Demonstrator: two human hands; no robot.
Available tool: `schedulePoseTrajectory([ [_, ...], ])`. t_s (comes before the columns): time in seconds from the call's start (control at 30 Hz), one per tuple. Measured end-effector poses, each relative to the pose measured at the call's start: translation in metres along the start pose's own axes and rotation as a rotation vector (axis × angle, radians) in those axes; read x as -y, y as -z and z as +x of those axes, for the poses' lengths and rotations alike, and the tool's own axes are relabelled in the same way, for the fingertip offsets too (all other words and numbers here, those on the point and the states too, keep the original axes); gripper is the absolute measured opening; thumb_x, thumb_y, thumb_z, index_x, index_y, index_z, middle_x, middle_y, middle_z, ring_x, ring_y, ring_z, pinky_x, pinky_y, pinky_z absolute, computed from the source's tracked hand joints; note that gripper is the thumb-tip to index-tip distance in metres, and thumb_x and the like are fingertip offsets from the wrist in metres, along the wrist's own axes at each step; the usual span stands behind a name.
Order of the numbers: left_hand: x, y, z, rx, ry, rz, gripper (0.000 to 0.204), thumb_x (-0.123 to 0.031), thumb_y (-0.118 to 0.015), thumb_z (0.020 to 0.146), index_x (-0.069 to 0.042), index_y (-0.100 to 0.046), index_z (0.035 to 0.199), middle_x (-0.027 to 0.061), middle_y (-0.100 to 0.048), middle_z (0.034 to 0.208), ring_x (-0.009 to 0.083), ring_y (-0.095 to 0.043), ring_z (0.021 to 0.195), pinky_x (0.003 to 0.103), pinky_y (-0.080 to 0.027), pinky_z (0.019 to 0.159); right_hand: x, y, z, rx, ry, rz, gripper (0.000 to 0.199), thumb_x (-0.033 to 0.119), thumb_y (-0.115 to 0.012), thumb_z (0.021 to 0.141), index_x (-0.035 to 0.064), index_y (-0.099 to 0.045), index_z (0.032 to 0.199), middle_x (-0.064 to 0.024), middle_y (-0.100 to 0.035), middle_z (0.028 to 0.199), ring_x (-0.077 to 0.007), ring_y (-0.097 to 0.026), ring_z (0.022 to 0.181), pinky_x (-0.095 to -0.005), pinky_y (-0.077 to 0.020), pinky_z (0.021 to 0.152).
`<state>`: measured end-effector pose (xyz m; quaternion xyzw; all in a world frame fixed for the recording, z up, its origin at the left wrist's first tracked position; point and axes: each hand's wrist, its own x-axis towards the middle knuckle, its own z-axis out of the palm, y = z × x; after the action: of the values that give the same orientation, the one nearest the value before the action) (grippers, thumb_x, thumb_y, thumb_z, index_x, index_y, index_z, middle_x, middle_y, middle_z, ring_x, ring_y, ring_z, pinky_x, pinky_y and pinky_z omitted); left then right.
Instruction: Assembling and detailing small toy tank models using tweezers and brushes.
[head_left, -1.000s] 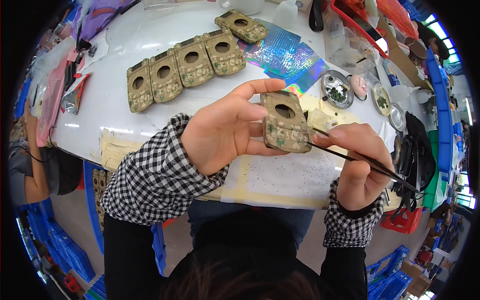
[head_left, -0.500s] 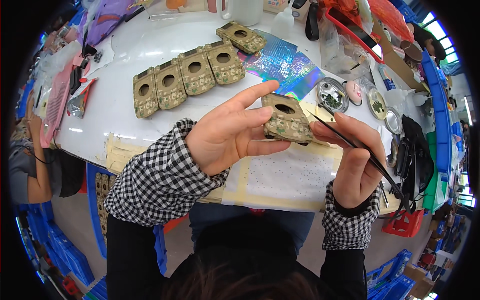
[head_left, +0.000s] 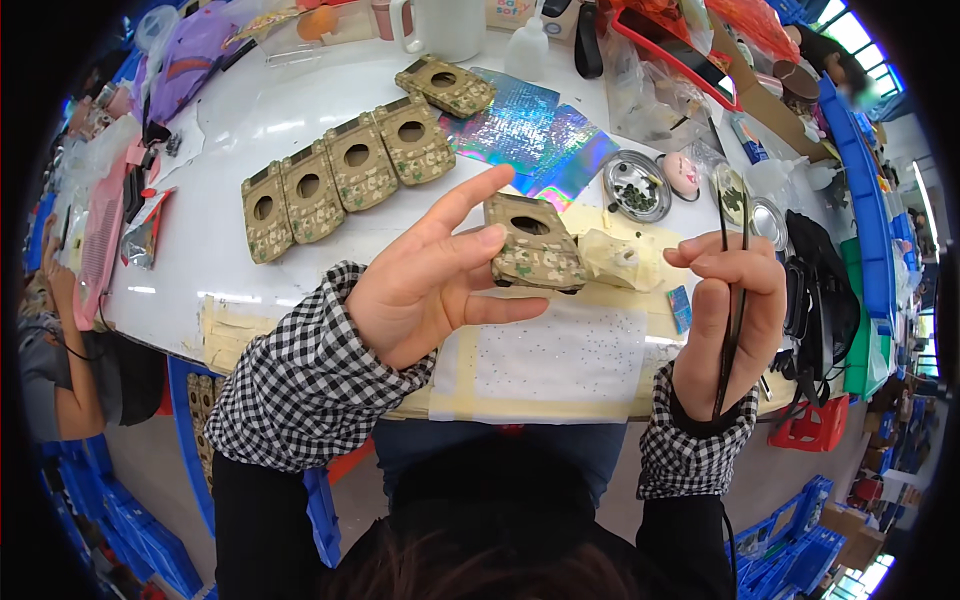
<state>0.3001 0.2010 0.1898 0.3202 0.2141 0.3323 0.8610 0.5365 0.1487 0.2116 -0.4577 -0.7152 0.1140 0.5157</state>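
A camouflage toy tank hull (head_left: pixel 538 243) with a round hole in its top is gripped by its left edge in my left hand (head_left: pixel 410 280), above the table. My right hand (head_left: pixel 735 310) holds black tweezers (head_left: pixel 735 300), their tips pointing up and away from the hull. White paper dotted with tiny dark specks (head_left: pixel 545 360) lies below the hull. Past my right hand stands a round metal dish (head_left: pixel 637 187) with small dark green parts in it. Several similar hulls stand in a row (head_left: pixel 357 155) at the far left, and another hull (head_left: pixel 445 85) sits behind them.
Shiny holographic sheets (head_left: pixel 530 130) lie beyond the held hull. A lump of pale tape (head_left: pixel 615 260) and a small blue packet (head_left: pixel 680 309) are to its right. A white jug (head_left: pixel 450 28) and a red-edged phone (head_left: pixel 675 57) are at the back. Another person's arm (head_left: pixel 75 330) shows at far left.
My right hand has drawn back from the hull and turned the tweezers upward. The hull is still in my left hand. The whole view has shifted slightly.
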Motion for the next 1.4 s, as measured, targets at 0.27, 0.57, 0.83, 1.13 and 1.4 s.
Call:
schedulePoseTrajectory([
  [0.27, 0.000, -0.005, -0.001, -0.089, 0.003, 0.058, 0.063, -0.018, -0.041, 0.098, -0.013, -0.004, 0.149, 0.0142, -0.040, 0.139, 0.0260, -0.052, 0.120, 0.037, -0.053, 0.092, -0.015, 0.003, -0.005, 0.101, 0.007, -0.446, 0.025, 0.000, -0.073, 0.071, 0.0050, -0.067, 0.095, -0.0086, -0.059, 0.077, -0.0248, -0.055, 0.076, -0.0328, -0.0449, 0.066],
  [0.57, -0.001, -0.006, -0.001, -0.097, 0.029, 0.074, 0.074, -0.022, -0.053, 0.095, -0.012, -0.003, 0.149, 0.0164, -0.044, 0.133, 0.0249, -0.053, 0.116, 0.041, -0.050, 0.094, -0.019, -0.011, 0.004, 0.135, 0.114, -0.497, 0.018, 0.004, -0.075, 0.068, 0.0034, -0.064, 0.083, -0.0094, -0.059, 0.075, -0.0281, -0.056, 0.079, -0.0356, -0.0464, 0.067],
  [0.83, 0.000, -0.009, -0.001, -0.091, 0.042, 0.103, 0.077, -0.020, -0.054, 0.094, -0.013, -0.001, 0.149, 0.0208, -0.041, 0.134, 0.0265, -0.052, 0.117, 0.041, -0.051, 0.093, -0.002, -0.005, 0.009, 0.030, 0.141, -0.482, 0.020, 0.001, -0.076, 0.065, 0.0045, -0.065, 0.082, -0.0092, -0.057, 0.073, -0.0257, -0.056, 0.071, -0.0336, -0.0456, 0.062],
  [1.13, 0.002, -0.009, 0.000, -0.063, 0.058, 0.145, 0.079, -0.021, -0.056, 0.093, -0.014, -0.002, 0.149, 0.0217, -0.040, 0.134, 0.0275, -0.051, 0.118, 0.040, -0.050, 0.092, 0.005, -0.031, 0.002, 0.117, -0.103, 0.277, 0.010, 0.003, -0.062, 0.088, 0.0000, -0.056, 0.096, -0.0067, -0.060, 0.084, -0.0125, -0.056, 0.074, -0.0228, -0.0439, 0.068],
  [1.4, 0.005, -0.009, -0.002, -0.061, 0.036, 0.201, 0.080, -0.025, -0.058, 0.091, -0.014, -0.003, 0.149, 0.0206, -0.039, 0.135, 0.0278, -0.050, 0.119, 0.040, -0.050, 0.092, 0.008, -0.040, -0.002, 0.076, -0.249, 0.538, 0.006, 0.005, -0.054, 0.094, -0.0006, -0.052, 0.096, -0.0054, -0.059, 0.084, -0.0078, -0.058, 0.077, -0.0209, -0.0463, 0.071],
])
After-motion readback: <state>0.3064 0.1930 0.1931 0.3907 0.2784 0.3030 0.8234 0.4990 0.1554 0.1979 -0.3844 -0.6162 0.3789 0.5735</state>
